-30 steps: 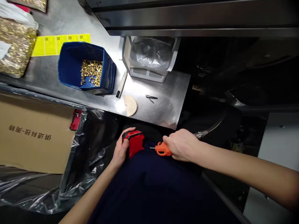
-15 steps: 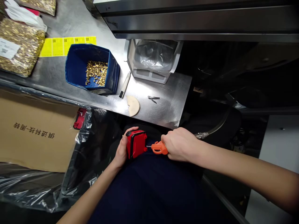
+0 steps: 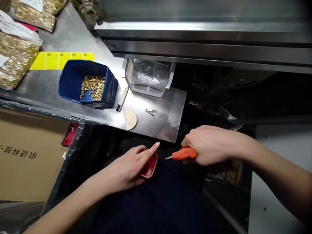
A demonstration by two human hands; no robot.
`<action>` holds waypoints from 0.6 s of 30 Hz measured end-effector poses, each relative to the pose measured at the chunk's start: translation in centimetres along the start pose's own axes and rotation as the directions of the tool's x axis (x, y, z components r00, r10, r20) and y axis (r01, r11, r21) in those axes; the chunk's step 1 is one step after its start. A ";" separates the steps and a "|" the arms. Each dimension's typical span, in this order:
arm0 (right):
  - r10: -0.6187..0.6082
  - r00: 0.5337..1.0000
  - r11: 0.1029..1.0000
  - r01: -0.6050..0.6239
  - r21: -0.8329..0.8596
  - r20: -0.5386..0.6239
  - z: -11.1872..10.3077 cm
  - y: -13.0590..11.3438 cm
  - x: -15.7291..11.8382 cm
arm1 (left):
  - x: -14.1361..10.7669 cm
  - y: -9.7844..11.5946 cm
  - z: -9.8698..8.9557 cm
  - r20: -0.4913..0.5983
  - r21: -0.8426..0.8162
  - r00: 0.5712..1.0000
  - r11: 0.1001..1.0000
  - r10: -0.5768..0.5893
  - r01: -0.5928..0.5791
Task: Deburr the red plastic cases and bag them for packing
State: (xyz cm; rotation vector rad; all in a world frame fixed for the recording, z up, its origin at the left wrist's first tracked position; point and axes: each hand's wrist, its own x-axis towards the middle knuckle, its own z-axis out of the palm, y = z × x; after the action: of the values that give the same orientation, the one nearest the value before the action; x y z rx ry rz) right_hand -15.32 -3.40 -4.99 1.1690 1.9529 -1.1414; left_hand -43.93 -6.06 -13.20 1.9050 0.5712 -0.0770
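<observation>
My left hand (image 3: 133,164) is closed around a red plastic housing (image 3: 149,166), whose hollow inside now shows; the fingers cover much of it. An orange air blow gun (image 3: 182,153) with a thin metal nozzle is gripped in my right hand (image 3: 204,144). Its tip points left at the housing and stands a short gap away from it. Both hands are above my lap, just in front of the metal table (image 3: 165,126).
On the table are a blue bin (image 3: 112,87) of small brass pieces, a grey tray (image 3: 148,91) holding a plastic bag, a pen-like tool (image 3: 122,99), a tan disc (image 3: 131,119) and nail clippers (image 3: 151,111). A lined box with cardboard (image 3: 29,156) and a red part (image 3: 70,134) stands left.
My left hand has turned the housing over, from its flat outer face to its hollow side. The blow gun has drawn back to the right, away from the housing. The view has shifted.
</observation>
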 end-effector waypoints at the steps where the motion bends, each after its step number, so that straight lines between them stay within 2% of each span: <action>1: -0.002 1.000 1.000 0.002 -0.007 -0.003 -0.4 0.0 0.1 | 0.5 0.1 -0.2 0.061 0.085 0.998 0.996 0.027 -0.032; 3: -0.010 1.000 0.999 0.010 -0.040 -0.017 -0.7 -0.1 0.3 | 1.1 -0.2 -0.3 0.126 0.131 0.991 0.990 0.033 -0.049; 4: -0.007 1.000 0.999 0.006 -0.052 -0.020 -0.5 -0.2 0.3 | 1.0 -0.7 -0.3 0.119 0.076 0.993 0.997 0.010 -0.019; 6: 0.025 0.999 0.999 -0.026 -0.046 -0.020 0.1 -0.1 0.0 | 0.3 -2.1 0.1 0.045 -0.221 0.995 0.971 -0.087 0.095; 7: 0.043 0.999 0.999 -0.043 -0.032 -0.021 0.6 -0.1 -0.2 | -0.2 -2.9 0.6 -0.004 -0.443 0.986 0.885 -0.166 0.147; 8: 0.051 0.999 0.999 -0.051 -0.015 -0.020 1.1 -0.1 -0.5 | -0.7 -3.6 1.3 -0.039 -0.678 0.971 0.720 -0.238 0.149; 9: 0.045 0.999 0.999 -0.045 0.002 -0.019 1.7 -0.1 -0.8 | -1.1 -4.2 2.2 -0.048 -0.864 0.955 0.492 -0.294 0.108; 10: 0.029 0.999 0.999 -0.029 0.014 -0.020 2.2 -0.1 -1.1 | -1.4 -4.7 3.1 -0.039 -0.964 0.940 0.262 -0.339 0.054; 11: 0.013 1.000 1.000 -0.013 0.017 -0.024 2.6 -0.3 -1.2 | -1.6 -4.9 4.1 -0.007 -0.998 0.932 0.066 -0.361 0.018; 12: 0.013 0.999 1.000 -0.013 0.012 -0.033 2.9 -0.4 -1.3 | -1.6 -4.9 5.0 0.025 -0.997 0.925 -0.078 -0.378 -0.004; 13: 0.034 0.998 0.999 -0.034 0.001 -0.047 3.2 -0.5 -1.4 | -1.5 -4.9 5.7 0.053 -0.987 0.918 -0.159 -0.393 -0.011; 14: 0.066 0.996 0.998 -0.066 -0.009 -0.062 3.5 -0.5 -1.5 | -1.3 -4.7 6.1 0.072 -0.982 0.909 -0.187 -0.410 -0.006; 15: 0.093 0.993 0.996 -0.094 -0.010 -0.073 3.7 -0.5 -1.5 | -1.1 -4.5 6.3 0.074 -0.986 0.896 -0.168 -0.437 -0.001; 16: 0.103 0.992 0.995 -0.103 0.000 -0.076 3.9 -0.4 -1.6 | -0.9 -4.4 6.2 0.055 -0.994 0.880 -0.107 -0.472 0.005; 18: 0.054 0.994 0.998 -0.052 0.027 -0.094 4.3 0.3 -1.7 | -0.5 -4.2 5.6 -0.030 -0.996 0.853 0.089 -0.521 0.019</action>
State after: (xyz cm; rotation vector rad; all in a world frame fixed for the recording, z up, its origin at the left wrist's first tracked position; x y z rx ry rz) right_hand -14.10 -7.84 -5.75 1.3016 1.9706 -1.1035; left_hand -44.97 -9.94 -18.96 0.3781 0.9466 0.3892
